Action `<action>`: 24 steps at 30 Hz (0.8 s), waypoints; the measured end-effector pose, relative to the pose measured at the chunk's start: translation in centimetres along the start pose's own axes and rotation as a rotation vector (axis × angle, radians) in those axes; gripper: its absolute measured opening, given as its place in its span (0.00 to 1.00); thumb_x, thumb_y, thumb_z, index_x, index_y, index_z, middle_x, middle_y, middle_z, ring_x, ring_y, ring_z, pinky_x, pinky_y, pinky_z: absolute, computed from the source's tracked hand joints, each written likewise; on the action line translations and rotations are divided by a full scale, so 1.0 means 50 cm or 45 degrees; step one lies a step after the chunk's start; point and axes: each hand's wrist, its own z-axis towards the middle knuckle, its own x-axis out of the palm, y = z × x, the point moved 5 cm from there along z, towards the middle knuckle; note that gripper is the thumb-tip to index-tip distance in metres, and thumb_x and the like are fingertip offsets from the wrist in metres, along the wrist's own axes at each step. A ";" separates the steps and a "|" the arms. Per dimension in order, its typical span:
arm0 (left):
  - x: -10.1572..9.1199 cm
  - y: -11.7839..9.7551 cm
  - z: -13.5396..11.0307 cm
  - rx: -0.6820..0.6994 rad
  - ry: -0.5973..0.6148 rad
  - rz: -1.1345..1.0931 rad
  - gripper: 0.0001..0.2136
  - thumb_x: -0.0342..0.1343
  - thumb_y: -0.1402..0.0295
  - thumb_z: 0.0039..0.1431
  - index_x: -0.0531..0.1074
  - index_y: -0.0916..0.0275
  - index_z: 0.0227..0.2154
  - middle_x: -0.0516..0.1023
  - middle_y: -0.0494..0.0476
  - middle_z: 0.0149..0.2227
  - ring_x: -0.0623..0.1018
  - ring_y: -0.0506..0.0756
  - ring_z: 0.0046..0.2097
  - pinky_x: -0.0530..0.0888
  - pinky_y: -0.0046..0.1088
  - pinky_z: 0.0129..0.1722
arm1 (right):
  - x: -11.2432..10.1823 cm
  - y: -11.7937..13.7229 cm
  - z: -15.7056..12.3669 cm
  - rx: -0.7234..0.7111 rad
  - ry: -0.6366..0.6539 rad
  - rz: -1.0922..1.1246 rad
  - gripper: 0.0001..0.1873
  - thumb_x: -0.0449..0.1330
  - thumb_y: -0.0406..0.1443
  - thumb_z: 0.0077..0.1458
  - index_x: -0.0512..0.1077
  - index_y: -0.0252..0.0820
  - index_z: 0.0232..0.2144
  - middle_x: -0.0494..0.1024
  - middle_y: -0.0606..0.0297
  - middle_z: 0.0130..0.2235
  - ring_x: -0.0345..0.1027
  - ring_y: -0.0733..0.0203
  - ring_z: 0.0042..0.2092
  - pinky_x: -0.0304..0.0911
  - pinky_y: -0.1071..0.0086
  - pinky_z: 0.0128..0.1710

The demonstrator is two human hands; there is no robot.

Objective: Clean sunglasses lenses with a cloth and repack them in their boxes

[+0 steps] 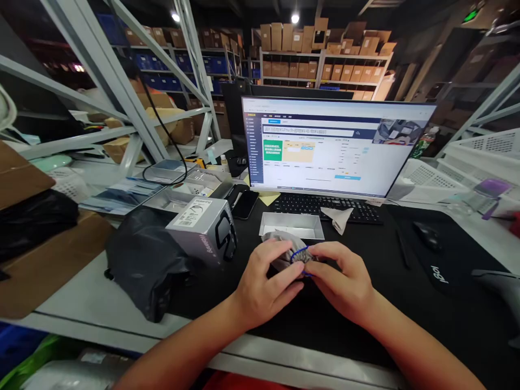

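Observation:
A small grey drawstring pouch [280, 237] with a blue cord [300, 251] is held between both hands above the black desk mat. My left hand [264, 281] grips its left side, with thumb and fingers closed on the gathered fabric. From the right, the fingertips of my right hand [347, 279] pinch the pouch by the cord. Its contents are hidden. Just behind the pouch lies a shallow light-grey open box [312, 233]. A grey printed carton [195, 233] with a white label stands to the left, against a dark plastic bag [142, 254].
A monitor [325, 168] stands behind a black keyboard [309, 205], with a crumpled paper [339, 219] on it. Left of them lies a phone [246, 205]. At right are a mouse [427, 236], a pen [403, 249] and white baskets [430, 181]. A cardboard box [52, 265] sits far left.

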 end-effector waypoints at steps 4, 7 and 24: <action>-0.008 -0.004 0.009 -0.031 -0.011 0.012 0.08 0.57 0.74 0.64 0.70 0.59 0.45 0.70 0.63 0.55 0.72 0.58 0.58 0.75 0.40 0.60 | 0.010 0.006 0.001 -0.064 0.147 -0.056 0.12 0.59 0.26 0.60 0.78 0.43 0.42 0.80 0.56 0.44 0.79 0.56 0.43 0.76 0.67 0.37; -0.010 0.003 0.017 -0.058 0.061 -0.006 0.05 0.57 0.74 0.63 0.70 0.60 0.40 0.72 0.63 0.52 0.74 0.58 0.56 0.76 0.40 0.58 | 0.010 0.003 0.011 -0.108 0.270 -0.205 0.11 0.56 0.26 0.61 0.77 0.41 0.38 0.79 0.50 0.48 0.78 0.54 0.42 0.76 0.65 0.36; 0.004 0.002 0.011 0.043 -0.081 -0.016 0.11 0.55 0.75 0.64 0.66 0.62 0.48 0.81 0.58 0.44 0.80 0.54 0.45 0.78 0.35 0.52 | -0.064 -0.040 -0.017 -0.072 0.504 -0.200 0.16 0.56 0.35 0.67 0.76 0.50 0.54 0.80 0.63 0.54 0.80 0.57 0.46 0.76 0.67 0.42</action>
